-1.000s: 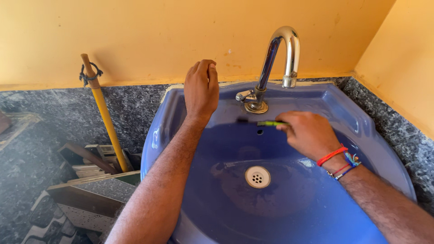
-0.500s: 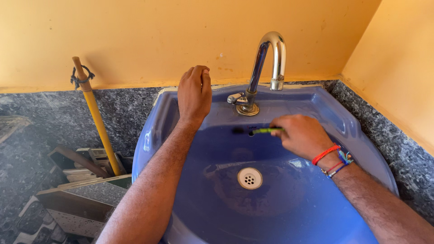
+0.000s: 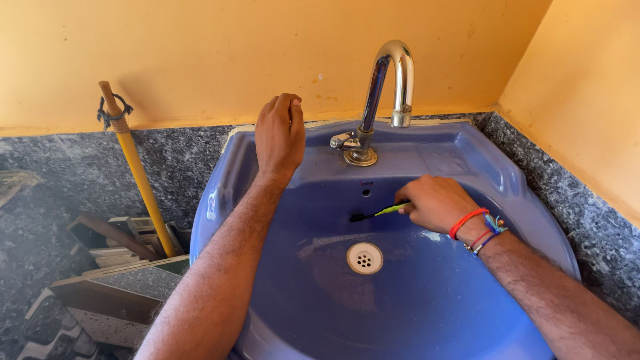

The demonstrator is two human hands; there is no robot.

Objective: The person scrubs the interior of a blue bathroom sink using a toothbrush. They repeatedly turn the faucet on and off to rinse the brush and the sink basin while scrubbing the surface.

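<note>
A blue wash basin (image 3: 467,167) fills the view, with a chrome curved tap (image 3: 387,87) at its back rim and a white drain (image 3: 365,258) in the bowl. My left hand (image 3: 280,133) rests on the back rim, just left of the tap's base, fingers curled. My right hand (image 3: 433,202) is inside the bowl and grips a small green-handled brush (image 3: 377,213). Its dark bristle head touches the back wall of the bowl below the overflow hole (image 3: 366,193). Red and blue bands circle my right wrist.
A yellow wooden handle (image 3: 137,170) with a cord at its top leans against the speckled grey wall at the left. Below it lie stacked tile pieces and boards (image 3: 107,280). Yellow walls meet in a corner at the right.
My right hand has shifted the brush slightly along the back wall of the bowl. My left hand stays on the rim. The camera has drifted a little.
</note>
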